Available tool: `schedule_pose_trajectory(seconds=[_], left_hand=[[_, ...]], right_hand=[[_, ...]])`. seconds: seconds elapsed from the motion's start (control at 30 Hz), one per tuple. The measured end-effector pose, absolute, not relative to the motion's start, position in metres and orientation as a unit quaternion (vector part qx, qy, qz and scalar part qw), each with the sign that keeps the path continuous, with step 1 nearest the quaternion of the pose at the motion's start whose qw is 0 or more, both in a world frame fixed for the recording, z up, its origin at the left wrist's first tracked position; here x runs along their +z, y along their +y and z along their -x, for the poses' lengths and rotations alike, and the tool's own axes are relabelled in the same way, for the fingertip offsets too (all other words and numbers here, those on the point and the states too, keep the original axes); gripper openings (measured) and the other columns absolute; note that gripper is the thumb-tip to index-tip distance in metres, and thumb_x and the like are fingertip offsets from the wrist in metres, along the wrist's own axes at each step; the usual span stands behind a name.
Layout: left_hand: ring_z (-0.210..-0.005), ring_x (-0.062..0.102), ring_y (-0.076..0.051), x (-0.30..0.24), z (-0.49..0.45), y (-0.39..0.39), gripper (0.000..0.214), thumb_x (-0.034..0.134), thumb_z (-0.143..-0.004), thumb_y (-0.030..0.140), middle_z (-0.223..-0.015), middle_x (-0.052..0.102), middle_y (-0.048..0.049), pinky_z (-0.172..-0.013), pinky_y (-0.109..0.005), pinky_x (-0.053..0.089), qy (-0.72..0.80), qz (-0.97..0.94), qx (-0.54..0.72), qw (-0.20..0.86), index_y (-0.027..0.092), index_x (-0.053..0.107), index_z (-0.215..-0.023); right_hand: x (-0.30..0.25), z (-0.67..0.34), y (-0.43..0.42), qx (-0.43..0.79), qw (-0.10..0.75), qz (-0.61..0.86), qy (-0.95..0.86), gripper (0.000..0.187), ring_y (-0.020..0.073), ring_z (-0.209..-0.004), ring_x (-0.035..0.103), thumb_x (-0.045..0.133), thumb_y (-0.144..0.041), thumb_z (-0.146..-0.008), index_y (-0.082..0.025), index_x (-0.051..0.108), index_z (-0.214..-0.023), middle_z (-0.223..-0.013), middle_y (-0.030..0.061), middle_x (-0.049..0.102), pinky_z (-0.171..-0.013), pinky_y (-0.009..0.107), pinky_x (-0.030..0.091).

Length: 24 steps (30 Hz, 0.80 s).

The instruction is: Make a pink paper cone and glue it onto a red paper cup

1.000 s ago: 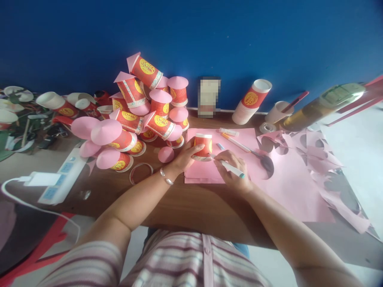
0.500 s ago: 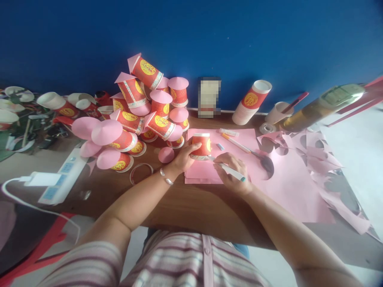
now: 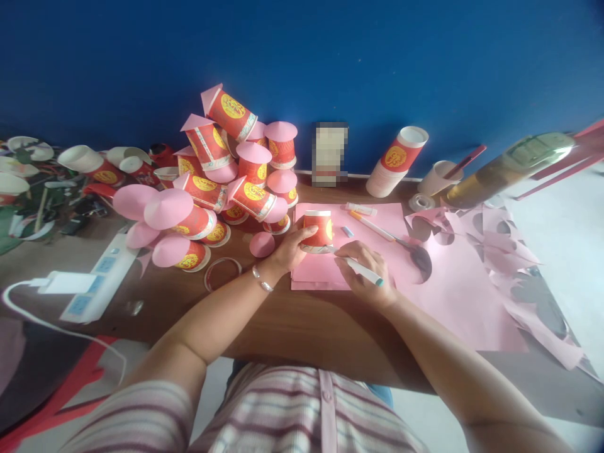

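Observation:
My left hand (image 3: pixel 293 246) grips a red paper cup (image 3: pixel 317 230) with a yellow emblem, held over a stack of pink paper (image 3: pixel 321 275). The cup's white base faces away from me and its rim, with a patterned band, is toward me. In my right hand (image 3: pixel 368 270) is a white marker pen (image 3: pixel 361 269) with a green end, its tip at or close to the cup's rim. Whether the tip touches I cannot tell. A small eraser-like block (image 3: pixel 348 231), a glue stick (image 3: pixel 361 209) and an orange-and-white pen (image 3: pixel 372 226) lie on the paper beyond.
Red cups with pink paper cones (image 3: pixel 255 198) are piled at the left behind a power strip (image 3: pixel 101 277). Scissors (image 3: pixel 418 258) lie right of my hand. A cup stack (image 3: pixel 397 160), a tape roll (image 3: pixel 421 202) and pink scraps (image 3: pixel 509 245) sit at the right.
The marker and my right hand have shifted very slightly along the cup's rim. My left hand keeps the cup in the same place.

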<state>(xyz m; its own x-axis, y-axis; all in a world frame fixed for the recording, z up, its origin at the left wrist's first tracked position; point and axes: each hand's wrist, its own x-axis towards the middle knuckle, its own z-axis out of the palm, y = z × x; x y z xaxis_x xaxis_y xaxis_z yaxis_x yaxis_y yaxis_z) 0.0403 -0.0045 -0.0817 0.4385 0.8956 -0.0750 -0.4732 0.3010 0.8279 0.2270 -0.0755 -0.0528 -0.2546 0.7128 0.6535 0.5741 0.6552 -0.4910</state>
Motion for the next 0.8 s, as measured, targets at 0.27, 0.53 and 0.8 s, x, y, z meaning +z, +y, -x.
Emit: schedule_pose_trajectory(seconds=[0.27,0.53,0.8], left_hand=[[-0.098,0.069,-0.026,-0.0795,-0.0394,-0.0051,0.035,0.072,-0.085,0.042,-0.106,0.073,-0.0090,-0.084,-0.042,0.060,0.269,-0.393,0.443,0.759,0.019,0.069,-0.112],[-0.101,0.068,-0.028,-0.0792,-0.0399,-0.0052,0.040,0.075,-0.082,0.043,-0.103,0.072,-0.0089,-0.084,-0.044,0.060,0.279,-0.384,0.445,0.759,0.017,0.068,-0.111],[-0.094,0.070,-0.025,-0.0812,-0.0420,-0.0054,0.032,0.075,-0.082,0.040,-0.096,0.073,-0.0046,-0.083,-0.038,0.056,0.279,-0.386,0.471,0.743,0.019,0.068,-0.104]], right_hand=[[-0.0522,-0.2278,-0.0744,0.070,0.448,0.444,-0.772,0.011,0.0157,-0.067,0.069,0.055,-0.025,-0.103,-0.024,0.061,-0.093,-0.079,0.0007,0.070,-0.060,0.028,0.054],[-0.0524,-0.2273,-0.0744,0.054,0.447,0.441,-0.776,0.010,0.0152,-0.064,0.068,0.056,-0.022,-0.101,-0.024,0.060,-0.092,-0.077,0.0006,0.069,-0.057,0.027,0.053],[-0.0491,-0.2250,-0.0774,0.072,0.443,0.430,-0.783,0.009,0.0144,-0.062,0.067,0.056,-0.019,-0.099,-0.024,0.059,-0.092,-0.076,-0.0009,0.068,-0.058,0.026,0.054]])
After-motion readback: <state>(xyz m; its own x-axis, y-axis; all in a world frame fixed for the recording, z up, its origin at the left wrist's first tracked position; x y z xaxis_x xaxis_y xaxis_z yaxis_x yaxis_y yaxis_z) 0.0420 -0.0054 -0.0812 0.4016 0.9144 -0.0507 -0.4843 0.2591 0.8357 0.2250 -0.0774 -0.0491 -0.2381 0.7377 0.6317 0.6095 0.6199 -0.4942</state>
